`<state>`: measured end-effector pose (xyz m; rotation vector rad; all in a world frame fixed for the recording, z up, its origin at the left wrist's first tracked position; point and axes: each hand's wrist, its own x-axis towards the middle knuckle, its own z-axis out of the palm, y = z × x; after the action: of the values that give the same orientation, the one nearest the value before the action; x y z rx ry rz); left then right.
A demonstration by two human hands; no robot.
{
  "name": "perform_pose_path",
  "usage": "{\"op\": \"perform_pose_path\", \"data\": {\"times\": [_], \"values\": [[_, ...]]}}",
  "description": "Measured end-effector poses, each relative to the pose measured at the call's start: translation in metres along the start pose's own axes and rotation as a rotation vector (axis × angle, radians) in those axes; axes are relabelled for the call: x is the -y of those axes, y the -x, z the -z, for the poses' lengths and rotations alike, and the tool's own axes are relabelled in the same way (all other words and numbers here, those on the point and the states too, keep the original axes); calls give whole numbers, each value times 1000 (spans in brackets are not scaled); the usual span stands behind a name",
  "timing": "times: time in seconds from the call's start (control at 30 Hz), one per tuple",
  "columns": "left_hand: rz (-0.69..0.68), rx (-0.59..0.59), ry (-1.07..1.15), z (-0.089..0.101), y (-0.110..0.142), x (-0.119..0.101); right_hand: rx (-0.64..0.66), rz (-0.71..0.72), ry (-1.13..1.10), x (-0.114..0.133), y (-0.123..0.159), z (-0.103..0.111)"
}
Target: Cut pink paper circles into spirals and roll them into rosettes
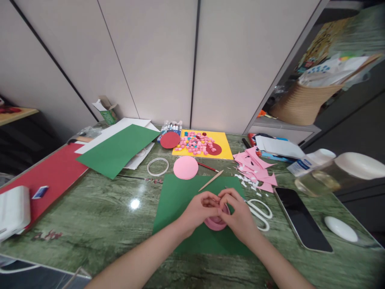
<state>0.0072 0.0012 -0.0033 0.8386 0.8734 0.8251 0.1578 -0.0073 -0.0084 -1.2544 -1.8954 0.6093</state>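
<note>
Left hand (200, 212) and right hand (238, 214) grasp one curled pink piece (215, 225) over the near green sheet (172, 206); scissors (252, 205) lie right.

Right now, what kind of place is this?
Probably a craft table, maybe at home: there are pink paper scraps, white-handled scissors and a yellow sheet with little colourful pieces on it.

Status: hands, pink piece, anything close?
Left hand and right hand on pink piece. Piece partly hidden, over green sheet. Scissors beside right hand.
</note>
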Motion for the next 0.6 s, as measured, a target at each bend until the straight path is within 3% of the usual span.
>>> {"op": "perform_pose_path", "data": {"times": [0.3,0.6], "values": [[-4,-73,204,4,-2,-1,-34,19,20,-1,0,3],[-17,-79,182,5,-3,1,52,57,-65,-2,4,-5]]}}
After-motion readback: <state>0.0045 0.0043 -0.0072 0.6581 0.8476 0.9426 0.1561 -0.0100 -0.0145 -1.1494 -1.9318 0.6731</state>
